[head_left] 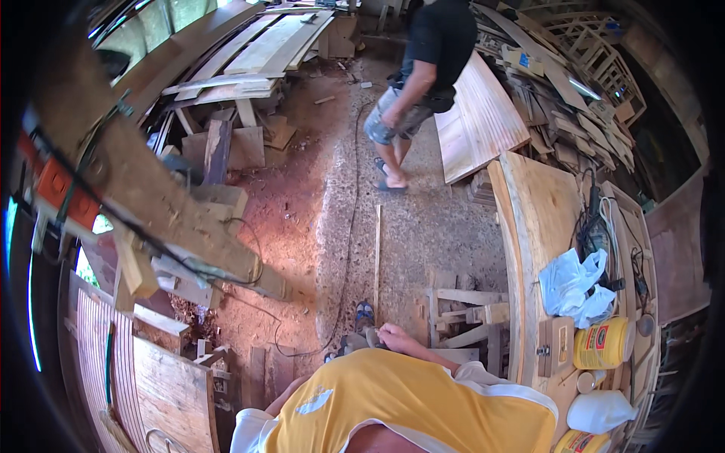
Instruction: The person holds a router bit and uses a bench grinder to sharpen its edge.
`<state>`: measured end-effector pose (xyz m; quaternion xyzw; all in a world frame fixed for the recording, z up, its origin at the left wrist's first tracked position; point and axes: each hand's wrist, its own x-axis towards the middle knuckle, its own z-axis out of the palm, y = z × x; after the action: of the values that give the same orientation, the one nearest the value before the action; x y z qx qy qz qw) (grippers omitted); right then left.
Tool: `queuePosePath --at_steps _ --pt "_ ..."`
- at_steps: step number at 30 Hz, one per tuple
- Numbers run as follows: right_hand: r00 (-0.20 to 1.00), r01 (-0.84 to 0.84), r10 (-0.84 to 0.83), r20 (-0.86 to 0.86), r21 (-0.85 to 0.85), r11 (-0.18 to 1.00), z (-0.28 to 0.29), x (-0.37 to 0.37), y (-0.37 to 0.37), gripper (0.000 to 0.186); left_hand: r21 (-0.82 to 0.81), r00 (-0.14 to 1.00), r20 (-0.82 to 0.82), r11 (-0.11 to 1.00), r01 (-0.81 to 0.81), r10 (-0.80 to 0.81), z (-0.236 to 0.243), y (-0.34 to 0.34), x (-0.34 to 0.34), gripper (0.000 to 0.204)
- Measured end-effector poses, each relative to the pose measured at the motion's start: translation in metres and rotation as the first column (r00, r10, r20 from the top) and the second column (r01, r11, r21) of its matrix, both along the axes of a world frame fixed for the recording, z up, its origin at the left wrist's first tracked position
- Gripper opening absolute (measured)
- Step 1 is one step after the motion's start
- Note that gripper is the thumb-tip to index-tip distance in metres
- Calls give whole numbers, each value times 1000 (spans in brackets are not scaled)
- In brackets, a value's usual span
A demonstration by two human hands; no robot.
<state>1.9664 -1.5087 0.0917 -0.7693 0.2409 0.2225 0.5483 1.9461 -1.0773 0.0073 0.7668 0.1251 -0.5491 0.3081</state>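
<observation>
1. Right hand (394, 337) closes loosely on the near end of the thin wooden strip (377, 260) lying along the concrete floor (423, 226)
2. Left hand hidden behind the yellow shirt (408, 408), fingers untellable
3. Grip the strip firmly before lifting

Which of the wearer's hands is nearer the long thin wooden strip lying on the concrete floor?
Right. The right hand is at the near end of the long thin wooden strip. The left hand is hidden behind the yellow shirt; only its forearm shows, farther left.
</observation>
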Motion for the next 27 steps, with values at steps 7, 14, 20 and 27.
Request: queuePosePath --at_steps 7,14,20,27 --pt "989 81 -104 102 213 974 6 83 -45 22 -43 999 38 999 -16 18 8 -84 75 35" --pt "940 229 -295 172 323 918 47 142 -107 17 -130 972 194 985 -111 135 29 -168 184 35" --pt "955 214 -266 132 315 925 31 168 -120 14 -234 855 324 910 -343 405 48 -201 244 31" --pt "967 124 -172 189 239 963 31 202 -124 19 -322 870 330 910 -261 366 32 -223 310 31"
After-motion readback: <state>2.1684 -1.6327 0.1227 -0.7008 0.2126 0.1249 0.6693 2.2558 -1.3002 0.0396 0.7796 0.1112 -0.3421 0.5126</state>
